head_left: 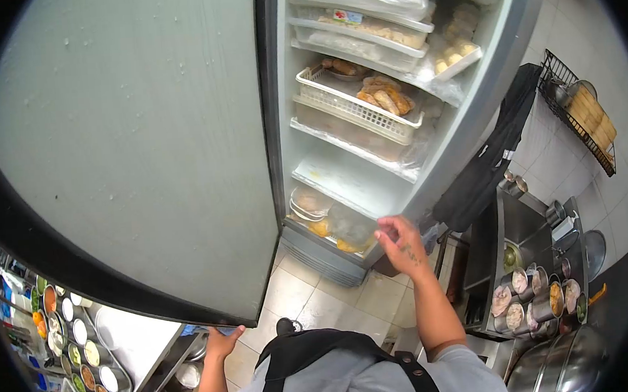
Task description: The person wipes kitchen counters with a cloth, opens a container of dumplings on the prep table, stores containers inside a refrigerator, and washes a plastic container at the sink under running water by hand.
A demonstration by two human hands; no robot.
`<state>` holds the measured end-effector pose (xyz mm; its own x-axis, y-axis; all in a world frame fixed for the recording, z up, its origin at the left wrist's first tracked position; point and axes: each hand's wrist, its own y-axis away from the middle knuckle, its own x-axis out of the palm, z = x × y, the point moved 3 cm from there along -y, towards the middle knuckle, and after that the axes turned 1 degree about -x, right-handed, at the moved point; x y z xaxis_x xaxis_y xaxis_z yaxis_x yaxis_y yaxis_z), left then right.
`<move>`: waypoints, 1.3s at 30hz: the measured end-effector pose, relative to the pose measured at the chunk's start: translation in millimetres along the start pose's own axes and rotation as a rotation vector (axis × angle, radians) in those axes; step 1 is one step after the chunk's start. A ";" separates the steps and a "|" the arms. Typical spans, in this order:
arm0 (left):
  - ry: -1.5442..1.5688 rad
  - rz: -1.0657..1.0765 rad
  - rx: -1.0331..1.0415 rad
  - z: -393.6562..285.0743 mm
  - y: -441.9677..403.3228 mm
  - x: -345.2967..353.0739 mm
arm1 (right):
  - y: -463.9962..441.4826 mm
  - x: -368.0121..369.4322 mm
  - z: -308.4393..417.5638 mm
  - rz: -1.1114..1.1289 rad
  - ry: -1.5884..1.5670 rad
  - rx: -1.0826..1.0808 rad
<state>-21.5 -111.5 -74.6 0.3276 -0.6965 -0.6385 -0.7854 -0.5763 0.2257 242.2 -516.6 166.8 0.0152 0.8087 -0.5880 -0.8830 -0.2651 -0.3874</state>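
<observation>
A tall refrigerator point(443, 188) stands open before me. My left hand point(224, 341) is at the edge of its grey door point(139, 156), the thumb showing and the fingers partly hidden behind it. In front of the lower shelves is my right hand point(402, 245), empty, its fingers loosely bent and apart. Bagged food point(348, 226) and round white containers point(311, 203) lie in the bottom compartment near it. Higher up, a white plastic basket point(359, 107) holds browned pieces of food point(385, 96). Above that are clear lidded containers point(361, 31) and a tray of pale round pieces point(456, 58).
At left, a steel counter point(140, 343) bears several round pans of ingredients point(86, 353). At right are a sink point(524, 219), metal pots of food point(543, 293) and a black wall rack point(575, 119). A dark apron point(488, 156) hangs beside the refrigerator. Pale tiles point(298, 287) cover the floor.
</observation>
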 end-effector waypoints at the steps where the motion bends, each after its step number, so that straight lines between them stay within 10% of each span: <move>1: 0.141 -0.030 0.037 -3.0 -7.8 -9.0 | -13.5 5.0 6.3 -0.014 0.022 -0.007; 10: 0.313 -0.141 -0.272 17.6 -69.6 -63.4 | -105.6 -12.1 58.9 -0.313 0.264 -0.224; 19: 0.472 -0.118 -0.359 30.2 -108.2 -89.5 | -194.3 -114.5 78.1 -0.951 0.373 0.102; 29: 0.571 -0.219 -0.173 98.6 -152.5 -75.7 | -200.8 -83.2 146.3 -0.734 0.618 0.125; 39: 0.501 -0.192 -0.230 95.2 -157.5 -84.6 | -249.9 -80.8 173.1 -0.792 0.758 -0.323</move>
<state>24.4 78.9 -126.1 0.7054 -0.6550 -0.2707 -0.5713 -0.7516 0.3298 380.4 -424.8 434.1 0.8898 0.3129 -0.3321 -0.3391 -0.0336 -0.9402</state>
